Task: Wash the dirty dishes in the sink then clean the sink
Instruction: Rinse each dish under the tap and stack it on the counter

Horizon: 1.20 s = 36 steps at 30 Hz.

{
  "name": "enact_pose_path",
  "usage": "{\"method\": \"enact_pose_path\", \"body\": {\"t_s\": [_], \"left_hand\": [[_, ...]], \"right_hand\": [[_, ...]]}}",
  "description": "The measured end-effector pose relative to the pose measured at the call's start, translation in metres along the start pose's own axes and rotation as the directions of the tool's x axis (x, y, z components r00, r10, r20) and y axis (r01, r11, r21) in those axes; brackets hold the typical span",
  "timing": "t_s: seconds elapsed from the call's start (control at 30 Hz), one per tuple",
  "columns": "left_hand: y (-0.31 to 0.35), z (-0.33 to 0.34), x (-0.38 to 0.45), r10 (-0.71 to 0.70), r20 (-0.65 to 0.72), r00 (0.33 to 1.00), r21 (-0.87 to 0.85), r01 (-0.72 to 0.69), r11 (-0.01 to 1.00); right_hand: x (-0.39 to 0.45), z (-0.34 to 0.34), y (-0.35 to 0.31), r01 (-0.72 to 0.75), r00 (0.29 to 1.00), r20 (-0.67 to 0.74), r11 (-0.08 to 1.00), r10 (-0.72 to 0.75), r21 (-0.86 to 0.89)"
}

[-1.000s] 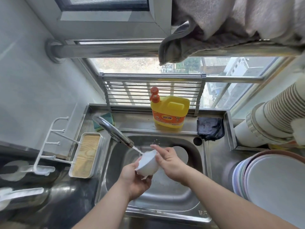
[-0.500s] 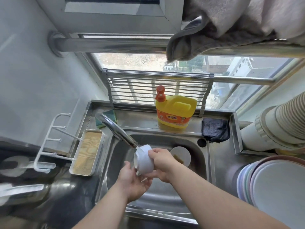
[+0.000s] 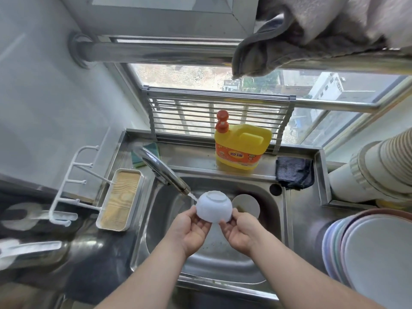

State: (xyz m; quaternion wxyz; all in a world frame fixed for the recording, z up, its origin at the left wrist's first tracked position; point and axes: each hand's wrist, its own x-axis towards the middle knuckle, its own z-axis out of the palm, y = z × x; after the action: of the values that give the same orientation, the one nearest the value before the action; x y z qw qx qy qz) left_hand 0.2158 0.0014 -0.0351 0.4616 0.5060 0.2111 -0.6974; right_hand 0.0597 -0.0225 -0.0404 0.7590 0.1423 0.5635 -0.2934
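bowl [image 3: 214,205] upturned between left hand [image 3: 192,231], right hand [image 3: 240,233]

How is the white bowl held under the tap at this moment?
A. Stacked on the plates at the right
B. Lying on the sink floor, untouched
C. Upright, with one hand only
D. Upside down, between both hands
D: the white bowl shows its foot ring upward, the left hand and right hand gripping its rim.

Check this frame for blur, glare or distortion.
Head view: daylight from the window backlights the scene; strong wide-angle bending at the edges; the lower-left corner is smeared; the white bowl, both hands and the detergent jug are sharp; soft reflections on the steel sink.
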Motion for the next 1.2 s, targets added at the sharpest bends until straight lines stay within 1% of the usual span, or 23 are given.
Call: {"method": "enact_pose_path", "body": {"t_s": [0.13, 0.27, 0.37, 0.5, 0.6, 0.77, 0.87, 0.93, 1.03, 1.13, 1.2], "left_hand": [[-0.008, 0.008, 0.001, -0.028, 0.017, 0.999, 0.046, 0.027, 0.999], [-0.014, 0.009, 0.0, -0.042, -0.022, 0.999, 0.129, 0.044, 0.991], [-0.013, 0.0, 0.0, -0.045, -0.056, 0.997, 0.125, 0.051, 0.991], [-0.006, -0.015, 0.006, -0.036, -0.073, 0.997, 0.108, 0.044, 0.993], [0.005, -0.026, 0.014, -0.021, -0.082, 0.996, 0.14, 0.033, 0.99], [0.015, -0.029, 0.018, -0.041, 0.009, 0.999, 0.245, 0.037, 0.969], [0.016, -0.02, 0.018, -0.074, 0.075, 0.994, 0.327, 0.046, 0.944], [0.017, -0.013, 0.019, -0.089, 0.101, 0.991, 0.37, 0.046, 0.928], [0.021, -0.009, 0.023, -0.083, 0.121, 0.989, 0.402, 0.028, 0.915], [0.024, -0.008, 0.027, -0.049, 0.103, 0.993, 0.396, 0.004, 0.918], [0.025, -0.01, 0.03, -0.032, 0.086, 0.996, 0.404, -0.005, 0.915]], "right_hand": [[0.002, -0.015, 0.007, 0.005, 0.999, -0.034, 0.999, -0.007, -0.045], [0.004, -0.022, 0.015, 0.075, 0.996, -0.033, 0.987, -0.08, -0.144], [0.004, -0.018, 0.026, 0.108, 0.994, -0.015, 0.977, -0.112, -0.185], [0.0, -0.003, 0.036, 0.108, 0.994, 0.002, 0.963, -0.111, -0.245], [0.002, 0.004, 0.041, 0.107, 0.994, 0.0, 0.952, -0.111, -0.288], [0.007, -0.001, 0.046, 0.121, 0.99, -0.035, 0.947, -0.138, -0.299], [0.005, -0.007, 0.044, 0.142, 0.987, -0.032, 0.949, -0.157, -0.281], [0.002, -0.01, 0.042, 0.151, 0.985, -0.033, 0.943, -0.168, -0.297], [-0.001, -0.012, 0.039, 0.187, 0.978, -0.01, 0.905, -0.207, -0.383], [-0.002, -0.01, 0.038, 0.224, 0.968, 0.012, 0.834, -0.252, -0.504], [-0.001, -0.009, 0.038, 0.238, 0.961, 0.015, 0.797, -0.277, -0.555]]}}
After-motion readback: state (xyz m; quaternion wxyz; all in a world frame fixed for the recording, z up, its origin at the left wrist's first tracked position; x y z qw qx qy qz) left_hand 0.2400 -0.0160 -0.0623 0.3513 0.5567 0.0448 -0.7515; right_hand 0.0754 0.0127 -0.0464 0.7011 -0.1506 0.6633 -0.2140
